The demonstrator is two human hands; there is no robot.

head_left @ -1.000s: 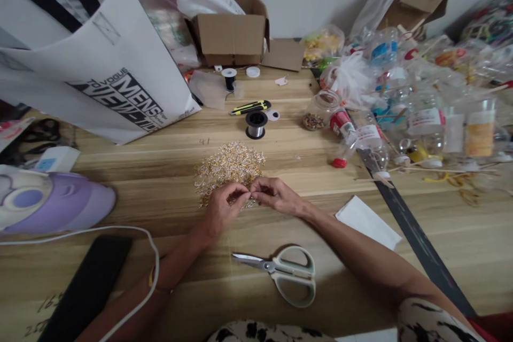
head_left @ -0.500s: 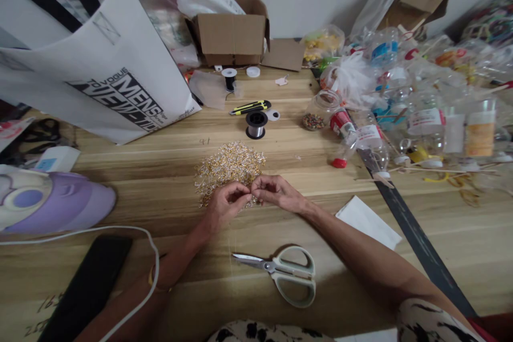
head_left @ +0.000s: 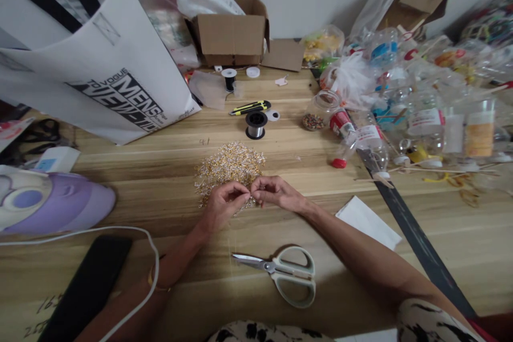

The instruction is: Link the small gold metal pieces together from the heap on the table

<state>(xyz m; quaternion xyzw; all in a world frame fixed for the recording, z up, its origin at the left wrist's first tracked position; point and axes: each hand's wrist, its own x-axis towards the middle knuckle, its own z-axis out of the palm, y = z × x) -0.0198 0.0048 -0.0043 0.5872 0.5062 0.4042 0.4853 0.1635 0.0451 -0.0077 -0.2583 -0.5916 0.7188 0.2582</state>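
Note:
A pile of small gold and silver metal pieces (head_left: 230,163) lies on the wooden table. At its near edge my left hand (head_left: 227,200) is closed in a pinch, its fingertips meeting those of my right hand (head_left: 276,192). My right hand pinches too, just right of the left. Whatever is between the fingertips is too small to make out. Nearer to me, scissors (head_left: 276,270) with pale handles lie with their blades pointing left. Beyond the pile stands a spool of clear thread (head_left: 256,125), with a yellow and black cutter (head_left: 250,107) behind it.
A white paper bag (head_left: 132,75), a purple and cream appliance (head_left: 60,200) and a black phone (head_left: 88,288) are on the left, with a white cable (head_left: 136,228). Plastic bottles (head_left: 425,117) crowd the right, near a folded white paper (head_left: 367,223). A cardboard box (head_left: 232,37) stands behind.

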